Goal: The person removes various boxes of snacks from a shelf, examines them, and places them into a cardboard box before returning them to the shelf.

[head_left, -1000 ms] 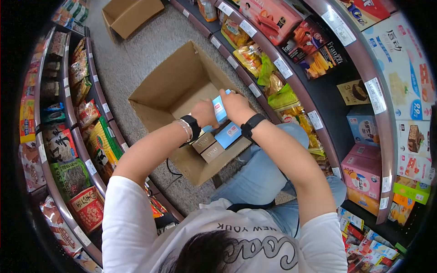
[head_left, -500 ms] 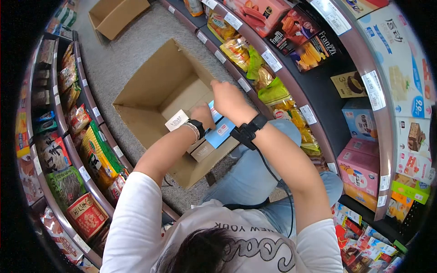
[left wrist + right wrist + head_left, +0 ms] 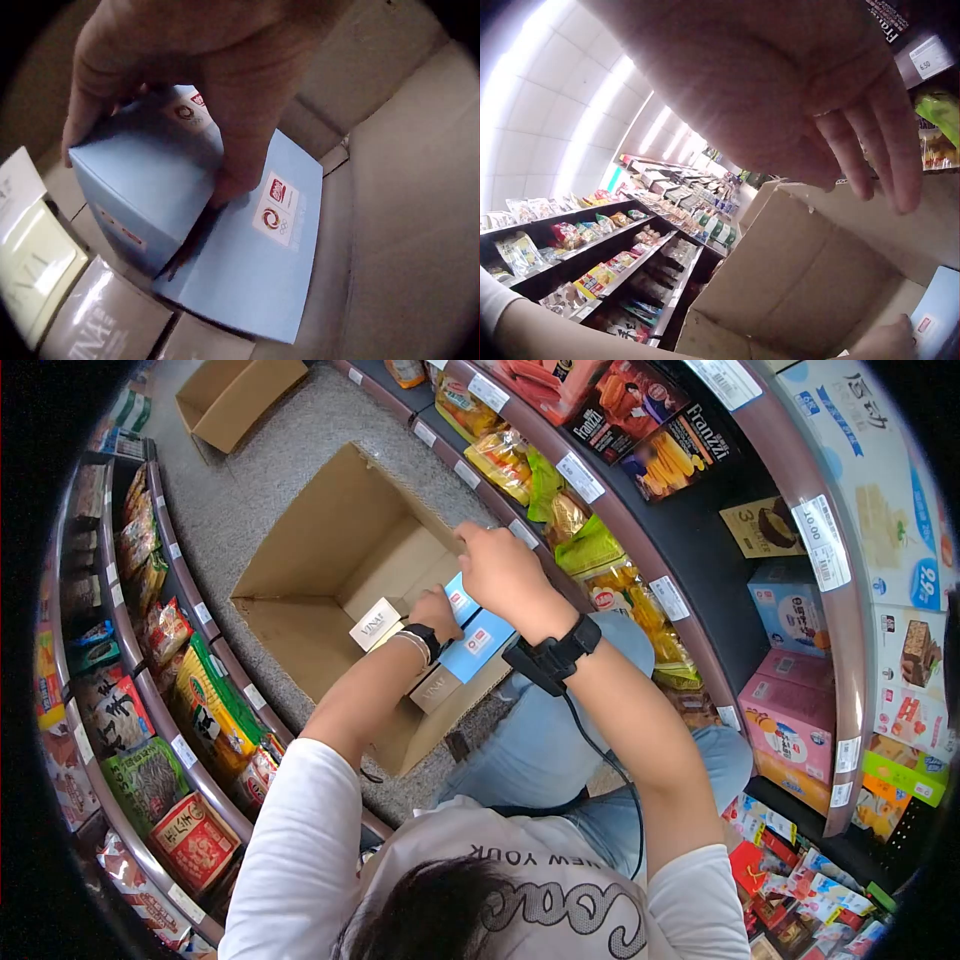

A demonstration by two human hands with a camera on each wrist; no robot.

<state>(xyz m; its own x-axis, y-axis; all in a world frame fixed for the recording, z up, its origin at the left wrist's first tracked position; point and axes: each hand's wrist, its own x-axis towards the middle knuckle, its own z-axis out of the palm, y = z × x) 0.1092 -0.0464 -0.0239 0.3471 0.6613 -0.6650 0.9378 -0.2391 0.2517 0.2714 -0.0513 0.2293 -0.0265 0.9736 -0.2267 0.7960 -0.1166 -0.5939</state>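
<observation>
A light-blue box (image 3: 142,184) is pinched between the thumb and fingers of my left hand (image 3: 436,612), down inside a cardboard carton (image 3: 300,575). It stands tilted against a second light-blue box (image 3: 478,647) in the left wrist view. Beside these are a grey-brown box lettered VINA (image 3: 436,688) and a pale box lettered VINA (image 3: 377,622). My right hand (image 3: 505,578) hovers by the carton's right rim, holding nothing. Its fingers hang loosely bent over that rim in the right wrist view.
Shelves of packaged snacks flank the carton, bagged goods (image 3: 215,690) on the left and yellow packs (image 3: 640,605) close on the right. Another carton (image 3: 238,405) stands farther up the grey floor (image 3: 285,480). A cable (image 3: 590,745) runs from my right wrist.
Both hands were on the light-blue box; my right hand has let go and drawn back to the rim. My left hand has lowered the box among the others. The head view has shifted.
</observation>
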